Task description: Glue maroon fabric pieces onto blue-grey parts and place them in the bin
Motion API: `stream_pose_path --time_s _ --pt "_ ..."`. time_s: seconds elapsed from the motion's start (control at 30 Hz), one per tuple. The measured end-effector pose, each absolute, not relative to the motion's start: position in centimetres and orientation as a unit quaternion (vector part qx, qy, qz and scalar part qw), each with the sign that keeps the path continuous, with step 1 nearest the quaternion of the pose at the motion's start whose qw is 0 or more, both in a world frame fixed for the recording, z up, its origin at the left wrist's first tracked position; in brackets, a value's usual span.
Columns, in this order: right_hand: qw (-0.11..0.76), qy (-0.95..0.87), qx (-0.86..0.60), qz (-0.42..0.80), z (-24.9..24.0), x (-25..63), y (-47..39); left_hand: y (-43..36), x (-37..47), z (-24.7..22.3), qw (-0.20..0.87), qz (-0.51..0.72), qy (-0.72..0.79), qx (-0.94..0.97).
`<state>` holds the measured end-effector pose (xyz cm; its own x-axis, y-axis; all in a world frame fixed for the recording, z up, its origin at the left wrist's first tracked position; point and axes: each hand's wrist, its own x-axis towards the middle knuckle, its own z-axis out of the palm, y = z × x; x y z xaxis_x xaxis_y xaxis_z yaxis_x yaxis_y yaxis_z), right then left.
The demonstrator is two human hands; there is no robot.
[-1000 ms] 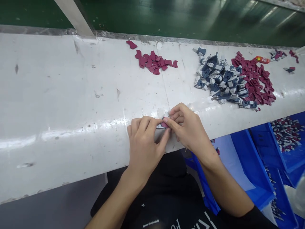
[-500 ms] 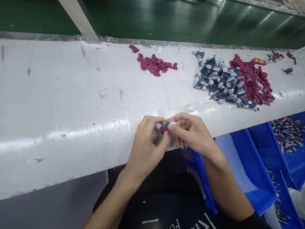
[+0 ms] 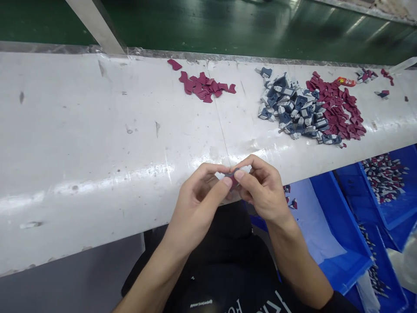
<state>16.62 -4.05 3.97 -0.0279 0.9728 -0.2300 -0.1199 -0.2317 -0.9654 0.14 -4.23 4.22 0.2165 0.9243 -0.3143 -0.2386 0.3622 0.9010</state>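
Note:
Between my two hands is a small blue, white and maroon plastic part [image 3: 233, 179], mostly covered by the fingers. My left hand [image 3: 203, 191] pinches one end, its thumb pressed on the maroon side. From the right, my right hand [image 3: 262, 184] grips the other end between thumb and forefinger. Both hands are over the front edge of the white table [image 3: 97, 152]. Farther back lie a small heap of maroon pieces [image 3: 205, 88], a heap of blue-and-white parts [image 3: 291, 106] and a larger maroon heap [image 3: 340, 108].
Blue bins stand below the table at the right: a near bin [image 3: 353, 243] with a white sheet, another holding many assembled parts [image 3: 384, 178]. A red-and-yellow wrapper [image 3: 346, 81] lies behind the larger heap. A pale post [image 3: 97, 26] rises at the table's back edge.
My left thumb has moved up onto the part, and both hands are now closer together around it. The whole view has shifted slightly, so the heaps appear farther left.

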Motion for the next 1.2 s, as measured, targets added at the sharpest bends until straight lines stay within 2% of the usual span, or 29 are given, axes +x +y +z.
stream_pose_path --time_s 0.2,0.5,0.8,1.03,1.2 --pt "0.521 -0.389 -0.467 0.600 3.5 16.6 -4.6 -4.2 0.2 4.3 0.711 0.422 0.439 0.352" --pt "0.531 -0.401 -0.475 0.575 4.0 15.6 -4.9 -5.0 0.6 4.2 0.698 0.453 0.442 0.334" --pt "0.534 -0.418 -0.456 0.576 3.4 15.9 -4.9 -5.4 0.0 4.6 0.662 0.411 0.478 0.405" --pt "0.549 -0.405 -0.446 0.580 3.4 15.8 -4.8 -5.4 -0.2 4.4 0.702 0.357 0.445 0.426" --pt "0.526 -0.408 -0.418 0.619 3.6 15.8 -4.9 -5.3 -0.5 3.7 0.718 0.349 0.422 0.430"
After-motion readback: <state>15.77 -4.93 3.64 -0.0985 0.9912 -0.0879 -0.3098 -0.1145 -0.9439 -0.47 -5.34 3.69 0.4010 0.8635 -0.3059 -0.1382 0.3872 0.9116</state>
